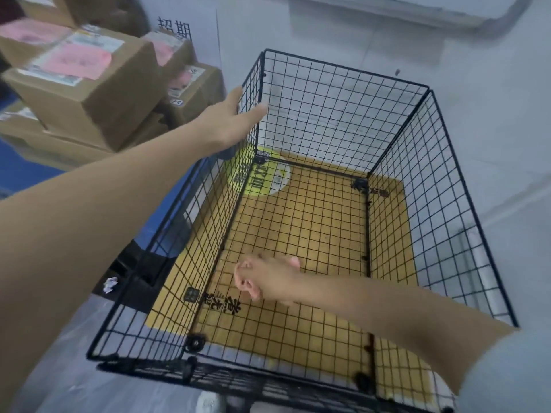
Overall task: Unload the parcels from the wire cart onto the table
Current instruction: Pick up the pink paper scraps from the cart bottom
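Wire cart [346, 67] holds only its cardboard liner [298, 219]; parcels [89, 84] stacked on counter [26, 171] at 10 o'clock, stiff boxes, probably best lifted by opposite sides; fingers of my left hand [232, 120] grip the rim, my right hand [265, 278] loosely curled, empty.

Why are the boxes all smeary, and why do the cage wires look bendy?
Head view: the cardboard boxes at upper left are motion-blurred, and the right hand inside the wire cart is smeared too; the wide-angle lens bows the cart's straight wires; the light is soft and even, with no harsh glare; the left hand gripping the cart's wall looks fairly sharp.
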A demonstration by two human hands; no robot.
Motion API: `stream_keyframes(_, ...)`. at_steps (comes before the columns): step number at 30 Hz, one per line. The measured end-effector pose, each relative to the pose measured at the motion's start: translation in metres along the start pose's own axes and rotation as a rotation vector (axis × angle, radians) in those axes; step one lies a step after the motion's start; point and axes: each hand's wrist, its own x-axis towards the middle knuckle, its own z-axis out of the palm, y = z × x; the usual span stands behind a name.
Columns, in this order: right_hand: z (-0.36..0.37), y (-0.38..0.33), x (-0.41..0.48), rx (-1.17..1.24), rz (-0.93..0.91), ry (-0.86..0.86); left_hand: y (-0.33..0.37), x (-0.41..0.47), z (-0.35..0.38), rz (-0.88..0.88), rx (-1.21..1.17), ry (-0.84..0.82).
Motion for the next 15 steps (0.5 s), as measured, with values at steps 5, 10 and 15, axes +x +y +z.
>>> stream_keyframes(5, 0.02, 0.051, -0.067, -0.114, 0.248, -0.095, 0.004, -0.008, -0.001, 0.001, 0.04, -0.011)
stream_keyframes(10, 0.024, 0.067, -0.108, -0.179, 0.465, -0.177, 0.002, -0.011, -0.002, 0.018, 0.017, -0.02)
stream_keyframes(15, 0.035, 0.057, -0.104, -0.088, 0.545, -0.135, 0.004, -0.013, -0.001, 0.02, -0.024, -0.023)
